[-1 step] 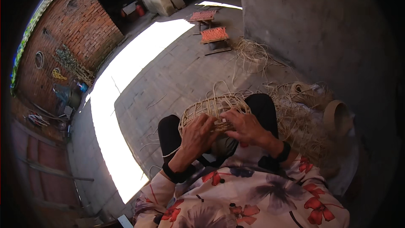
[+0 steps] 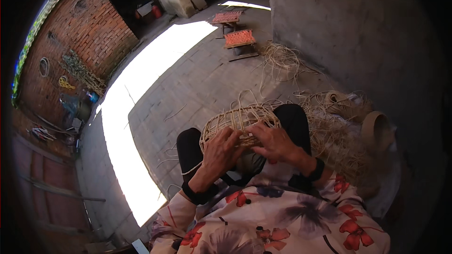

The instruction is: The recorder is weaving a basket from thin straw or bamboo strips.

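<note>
A half-woven basket of pale cord, with an open lattice, rests on my lap between my dark-trousered knees. My left hand is closed on its near edge, fingers bent over the cords. On the same edge, a little to the right, my right hand is closed too, index finger and thumb pinching close to the left fingertips. What exactly lies between the fingertips is too small to make out. A loose strand trails past my left wrist, and a cord loop stands up from the basket's far side.
Tangled pale cord lies heaped to my right, beside an upright pale ring-shaped band. Another cord bundle sits by the grey wall. Ahead are two low stools, the nearer stool with a red woven seat. A brick wall runs along the left.
</note>
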The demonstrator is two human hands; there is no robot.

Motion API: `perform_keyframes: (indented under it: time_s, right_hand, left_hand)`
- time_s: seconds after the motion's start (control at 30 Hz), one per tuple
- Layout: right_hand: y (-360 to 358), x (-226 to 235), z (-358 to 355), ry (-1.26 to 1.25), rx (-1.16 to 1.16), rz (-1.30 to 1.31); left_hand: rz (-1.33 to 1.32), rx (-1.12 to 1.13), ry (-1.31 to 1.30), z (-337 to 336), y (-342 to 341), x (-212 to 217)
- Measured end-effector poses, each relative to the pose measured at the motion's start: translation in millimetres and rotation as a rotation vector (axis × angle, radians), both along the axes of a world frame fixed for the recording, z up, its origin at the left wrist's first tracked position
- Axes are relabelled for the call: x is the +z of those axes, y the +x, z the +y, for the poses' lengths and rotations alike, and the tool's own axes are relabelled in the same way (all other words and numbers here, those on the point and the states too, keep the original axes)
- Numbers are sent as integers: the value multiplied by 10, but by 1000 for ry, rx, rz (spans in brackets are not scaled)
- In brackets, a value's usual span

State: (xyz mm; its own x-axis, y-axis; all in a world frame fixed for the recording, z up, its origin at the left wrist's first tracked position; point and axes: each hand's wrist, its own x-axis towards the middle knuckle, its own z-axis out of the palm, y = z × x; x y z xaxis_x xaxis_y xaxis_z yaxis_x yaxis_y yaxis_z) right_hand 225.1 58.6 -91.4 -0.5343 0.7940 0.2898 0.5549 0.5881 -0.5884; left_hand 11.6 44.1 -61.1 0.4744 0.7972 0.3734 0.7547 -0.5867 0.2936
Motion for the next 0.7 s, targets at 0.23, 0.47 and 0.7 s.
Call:
perform_keyframes:
  time_s: [0.23,0.47,0.7]
  right_hand:
    - [104,-13,-117,39,48,252]
    - [393,-167,-6,-27,-225,389]
    - [272,-257,-28,130,-243,302]
  left_hand:
    - [-85,-20,-106,-76,-8,22]
    - [-106,410,-166,-304,-323,-15]
    - [-183,406,-180,-398,-512,-96]
